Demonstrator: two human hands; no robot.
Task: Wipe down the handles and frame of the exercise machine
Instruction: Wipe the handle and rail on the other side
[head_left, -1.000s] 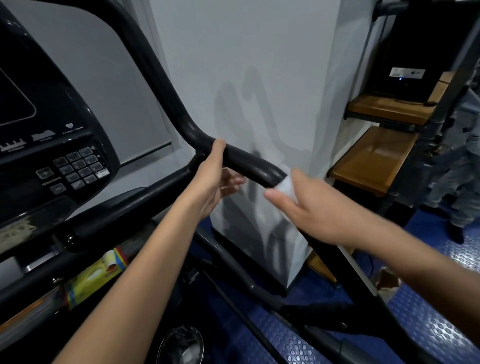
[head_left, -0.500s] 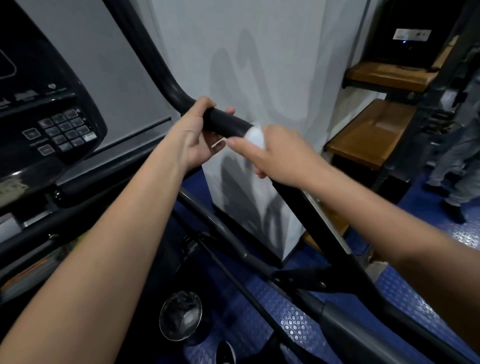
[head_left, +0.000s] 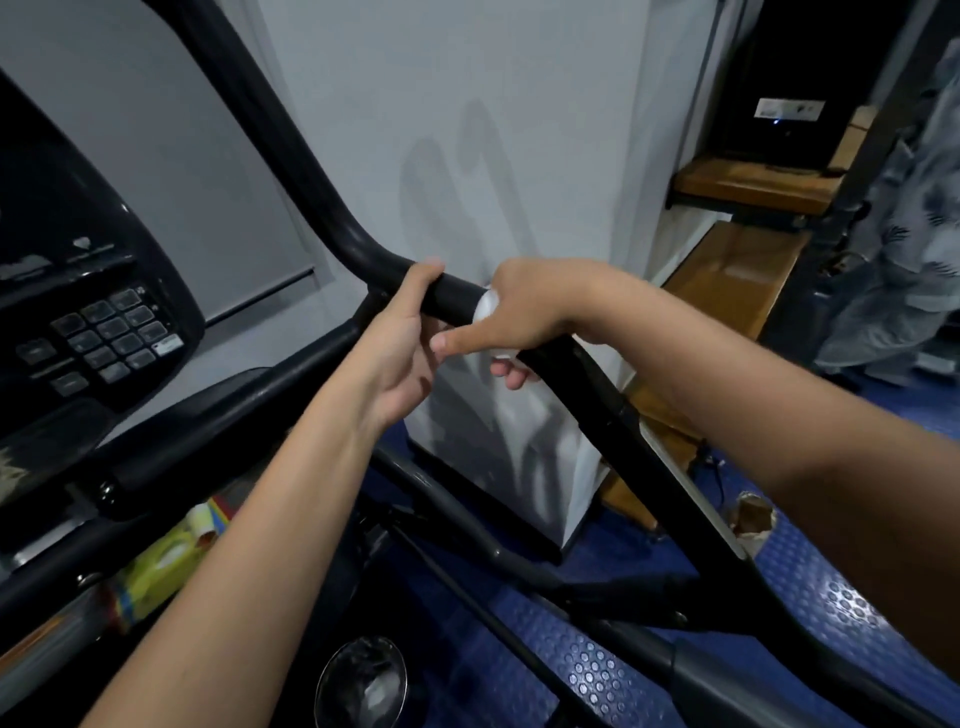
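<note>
Wiping the handle is the step in hand: the right hand wraps a white wipe around the bar, while the left hand curls round it just beside. Next, probably, sliding the wipe along toward the frame.

Pale grey wall, blue studded floor mat; wooden shelves at right, dim light
</note>
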